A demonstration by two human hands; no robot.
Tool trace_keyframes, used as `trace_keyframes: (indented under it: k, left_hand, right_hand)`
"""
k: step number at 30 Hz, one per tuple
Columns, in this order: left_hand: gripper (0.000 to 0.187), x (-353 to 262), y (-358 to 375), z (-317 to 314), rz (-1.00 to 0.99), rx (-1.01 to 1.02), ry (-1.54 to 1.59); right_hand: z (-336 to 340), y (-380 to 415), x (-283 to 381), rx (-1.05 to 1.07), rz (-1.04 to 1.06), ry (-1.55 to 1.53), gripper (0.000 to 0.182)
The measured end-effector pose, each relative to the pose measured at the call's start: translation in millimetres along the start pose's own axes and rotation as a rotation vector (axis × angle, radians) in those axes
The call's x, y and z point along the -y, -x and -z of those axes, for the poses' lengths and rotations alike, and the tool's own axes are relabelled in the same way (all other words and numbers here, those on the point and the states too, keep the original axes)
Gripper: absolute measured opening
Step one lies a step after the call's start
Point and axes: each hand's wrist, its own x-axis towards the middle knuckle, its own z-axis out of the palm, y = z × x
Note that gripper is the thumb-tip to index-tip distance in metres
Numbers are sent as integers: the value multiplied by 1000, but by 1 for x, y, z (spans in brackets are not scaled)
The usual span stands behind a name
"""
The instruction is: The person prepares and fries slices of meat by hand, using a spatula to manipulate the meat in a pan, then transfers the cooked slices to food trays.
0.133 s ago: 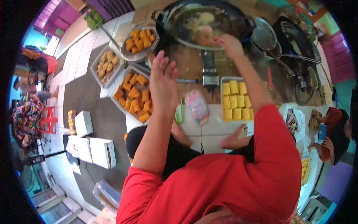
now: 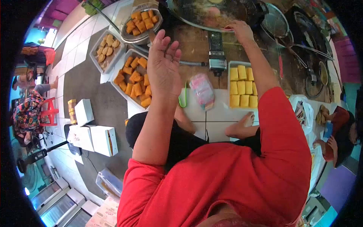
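My right hand (image 2: 242,31) is at the near rim of a large wok (image 2: 181,17) of bubbling oil, fingers stretched left and nothing visible in them. Pale round pieces float in the oil, cut off by the frame's top. My left hand (image 2: 165,64) is raised, palm up, fingers apart and empty. Beneath and left of it, a tray (image 2: 121,87) holds browned rolls (image 2: 137,76). Behind that, a round strainer (image 2: 132,37) carries more browned rolls (image 2: 141,22). Below my right forearm, a tray (image 2: 230,72) holds yellow uncooked rolls (image 2: 242,87).
A tray (image 2: 92,56) of pale oval pieces (image 2: 107,47) lies left. A green-handled tool (image 2: 183,99) and a pink packet (image 2: 202,90) lie before my feet. Right of the wok are a wire strainer (image 2: 276,22) and a second pan (image 2: 302,34). Other people sit at both sides.
The view has tilted so the wok and trays sit higher in the frame. My right hand stays near the wok's rim; my left hand remains raised with its palm up.
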Motion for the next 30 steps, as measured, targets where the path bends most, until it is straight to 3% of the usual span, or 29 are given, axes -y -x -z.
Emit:
trace_keyframes:
  k: [1, 3, 4, 5, 6, 7, 9, 12, 15, 18, 22, 25, 28, 30]
  left_hand:
    - [40, -1, 2, -2, 1, 11, 7]
    - [38, -7, 9, -6, 37, 14, 58]
    - [38, -10, 13, -6, 51, 26, 78]
    - [38, -14, 16, -7, 61, 43, 98]
    - [38, -17, 19, -8, 76, 87, 132]
    - [38, -19, 24, -7, 92, 125, 165]
    - [39, -25, 33, -6, 147, 180, 233]
    - [38, -34, 49, -4, 247, 191, 328]
    - [37, -38, 63, -2, 305, 178, 389]
    - [37, -38, 76, 4, 355, 210, 437]
    - [36, -36, 89, 7, 395, 215, 468]
    - [35, -35, 94, 9, 417, 200, 469]
    - [35, -32, 93, 13, 423, 191, 467]
    - [35, -32, 91, 14, 423, 187, 463]
  right_hand:
    - [-2, 14, 7, -229, 48, 6, 18]
    - [30, 49, 63, -56, -81, -276, 18]
    - [13, 85, 92, -175, -136, -512, 19]
    - [13, 119, 126, -10, -339, -655, 21]
    - [-25, 161, 149, 94, -423, -754, 27]
    - [-44, 195, 166, 345, -430, -792, 34]
    - [-60, 242, 211, 151, -426, -464, 61]
    - [-56, 244, 240, 511, -918, -548, 88]
    - [-64, 239, 245, 596, -1062, -467, 93]
    - [-76, 247, 245, 513, -1034, -564, 73]
    - [-83, 257, 243, 186, -931, -533, 44]
    - [-104, 251, 257, -19, -927, -839, 45]
    - [-72, 214, 270, 34, -932, -1170, 43]
    - [-87, 224, 262, -39, -932, -870, 51]
